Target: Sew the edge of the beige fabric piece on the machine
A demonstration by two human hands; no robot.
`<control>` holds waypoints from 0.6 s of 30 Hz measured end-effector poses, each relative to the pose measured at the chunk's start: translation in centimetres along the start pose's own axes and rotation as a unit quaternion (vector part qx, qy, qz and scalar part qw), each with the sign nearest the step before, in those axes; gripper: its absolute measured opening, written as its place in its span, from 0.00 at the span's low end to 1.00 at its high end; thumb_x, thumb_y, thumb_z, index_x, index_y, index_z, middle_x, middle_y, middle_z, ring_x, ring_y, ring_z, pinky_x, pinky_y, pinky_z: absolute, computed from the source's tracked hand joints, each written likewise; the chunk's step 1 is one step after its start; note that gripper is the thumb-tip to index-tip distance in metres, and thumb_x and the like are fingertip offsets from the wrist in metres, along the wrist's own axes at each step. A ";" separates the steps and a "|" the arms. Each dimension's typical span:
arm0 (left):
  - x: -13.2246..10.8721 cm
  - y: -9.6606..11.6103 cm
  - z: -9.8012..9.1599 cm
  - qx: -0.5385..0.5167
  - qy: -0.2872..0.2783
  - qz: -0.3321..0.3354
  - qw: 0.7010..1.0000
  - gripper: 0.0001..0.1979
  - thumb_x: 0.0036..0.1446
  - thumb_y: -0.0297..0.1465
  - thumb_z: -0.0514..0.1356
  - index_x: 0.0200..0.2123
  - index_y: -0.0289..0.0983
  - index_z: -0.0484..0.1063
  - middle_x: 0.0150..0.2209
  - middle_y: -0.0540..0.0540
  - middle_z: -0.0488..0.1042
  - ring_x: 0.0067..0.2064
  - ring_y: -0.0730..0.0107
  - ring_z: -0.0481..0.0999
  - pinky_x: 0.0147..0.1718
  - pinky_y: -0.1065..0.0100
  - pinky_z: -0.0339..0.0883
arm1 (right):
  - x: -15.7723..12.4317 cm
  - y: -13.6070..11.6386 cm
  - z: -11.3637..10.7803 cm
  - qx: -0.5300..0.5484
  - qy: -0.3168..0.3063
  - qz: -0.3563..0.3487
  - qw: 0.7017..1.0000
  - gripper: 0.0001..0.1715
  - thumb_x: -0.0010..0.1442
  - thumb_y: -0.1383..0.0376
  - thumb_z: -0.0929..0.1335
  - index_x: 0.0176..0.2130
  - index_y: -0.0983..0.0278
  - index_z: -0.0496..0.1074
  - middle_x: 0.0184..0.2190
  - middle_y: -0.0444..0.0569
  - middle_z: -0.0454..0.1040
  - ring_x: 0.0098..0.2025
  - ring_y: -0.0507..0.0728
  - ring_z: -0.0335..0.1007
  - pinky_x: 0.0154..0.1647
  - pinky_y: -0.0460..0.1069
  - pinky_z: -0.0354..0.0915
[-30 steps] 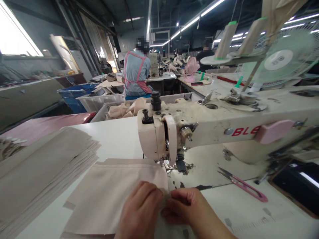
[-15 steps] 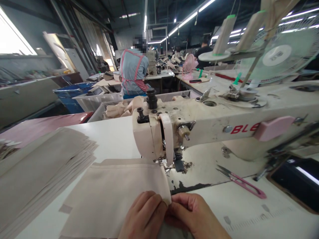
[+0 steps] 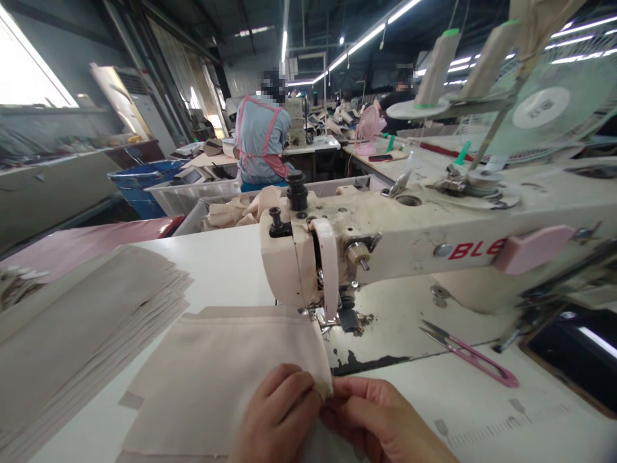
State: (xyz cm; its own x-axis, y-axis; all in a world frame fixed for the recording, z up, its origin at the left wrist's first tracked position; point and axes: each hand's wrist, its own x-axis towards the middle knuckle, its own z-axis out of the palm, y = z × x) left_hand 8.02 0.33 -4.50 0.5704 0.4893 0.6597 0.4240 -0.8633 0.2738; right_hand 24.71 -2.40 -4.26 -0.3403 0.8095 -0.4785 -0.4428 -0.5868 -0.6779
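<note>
A beige fabric panel [image 3: 216, 366] lies on the white table, its upper right corner under the needle area of the sewing machine [image 3: 299, 257]. My left hand [image 3: 284, 411], fingers curled, grips the panel's right edge near the front. Right beside it, my right hand [image 3: 371, 411] pinches the same edge between thumb and fingers. The two hands meet at the edge, and the fingertips partly hide the cloth there. A stack of beige panels [image 3: 96, 321] rests to the left.
Pink-handled thread snips [image 3: 472, 354] lie right of the machine, near a dark phone [image 3: 573, 350]. Behind the table stand a bin of fabric pieces [image 3: 193, 215] and a seated person [image 3: 263, 138] in a pink-strapped apron. Thread cones [image 3: 436, 71] stand at upper right.
The view has shifted slightly, so the scene sits a little further right. Both hands remain at the panel's edge, with the fingers slightly adjusted.
</note>
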 end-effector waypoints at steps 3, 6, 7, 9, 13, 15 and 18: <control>-0.1 0.2 0.1 -0.001 -0.005 0.013 1.000 0.14 0.69 0.27 0.46 0.35 0.32 0.68 0.28 0.43 0.71 0.31 0.69 0.68 0.29 0.71 0.68 | -0.1 0.0 -1.2 -0.210 0.056 -0.138 0.966 0.19 0.49 0.69 0.69 0.43 0.64 0.75 0.35 0.50 0.79 0.38 0.56 0.75 0.40 0.48 0.70; -0.1 0.3 0.2 0.016 -0.013 0.038 0.999 0.12 0.68 0.25 0.47 0.36 0.31 0.68 0.30 0.42 0.72 0.32 0.68 0.68 0.30 0.71 0.68 | 0.2 -0.9 -2.3 -0.491 0.055 -0.389 0.777 0.22 0.54 0.74 0.69 0.48 0.59 0.74 0.49 0.52 0.75 0.51 0.59 0.70 0.52 0.52 0.67; 0.0 0.1 0.2 0.002 -0.022 0.032 0.999 0.12 0.68 0.25 0.47 0.35 0.31 0.68 0.30 0.43 0.72 0.31 0.69 0.68 0.29 0.71 0.67 | 0.4 -1.3 -2.5 -0.550 0.014 -0.442 0.708 0.19 0.56 0.75 0.68 0.47 0.60 0.75 0.49 0.52 0.75 0.52 0.59 0.69 0.54 0.52 0.66; 0.3 -0.4 -0.1 -0.043 -0.051 -0.009 0.998 0.12 0.68 0.26 0.48 0.32 0.34 0.66 0.28 0.45 0.71 0.30 0.70 0.67 0.28 0.72 0.66 | 1.0 -1.9 -2.6 -0.609 -0.066 -0.491 0.620 0.12 0.62 0.74 0.65 0.42 0.64 0.76 0.40 0.52 0.79 0.47 0.57 0.73 0.51 0.49 0.68; 0.9 -2.6 -1.2 0.006 -0.123 -0.112 0.986 0.09 0.63 0.26 0.55 0.46 0.36 0.67 0.41 0.44 0.73 0.43 0.63 0.70 0.44 0.63 0.68 | 1.8 -2.0 -2.5 -0.658 -0.074 -0.538 0.522 0.22 0.70 0.70 0.56 0.37 0.67 0.76 0.32 0.53 0.80 0.37 0.56 0.76 0.44 0.48 0.72; 1.0 -3.7 -1.5 0.033 -0.160 -0.116 0.980 0.17 0.61 0.24 0.57 0.53 0.38 0.65 0.50 0.44 0.71 0.50 0.61 0.67 0.52 0.60 0.64 | 1.8 -1.9 -2.5 -0.670 -0.067 -0.559 0.483 0.25 0.71 0.69 0.53 0.36 0.67 0.76 0.31 0.52 0.81 0.36 0.56 0.77 0.43 0.47 0.73; 1.1 -5.0 -1.4 0.020 -0.187 -0.120 0.975 0.14 0.62 0.24 0.55 0.51 0.38 0.67 0.50 0.46 0.71 0.50 0.62 0.68 0.51 0.61 0.64 | 1.7 -2.3 -2.6 -0.697 -0.073 -0.555 0.448 0.23 0.70 0.71 0.54 0.41 0.69 0.76 0.35 0.54 0.82 0.39 0.57 0.78 0.43 0.47 0.74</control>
State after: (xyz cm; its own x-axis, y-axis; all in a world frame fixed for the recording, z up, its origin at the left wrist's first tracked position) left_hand 5.55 5.04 -4.13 0.6645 0.6941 0.2769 0.5996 -0.7164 0.3567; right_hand 27.32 0.35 -4.97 -0.6471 0.5187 0.5588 0.5075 0.8400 -0.1920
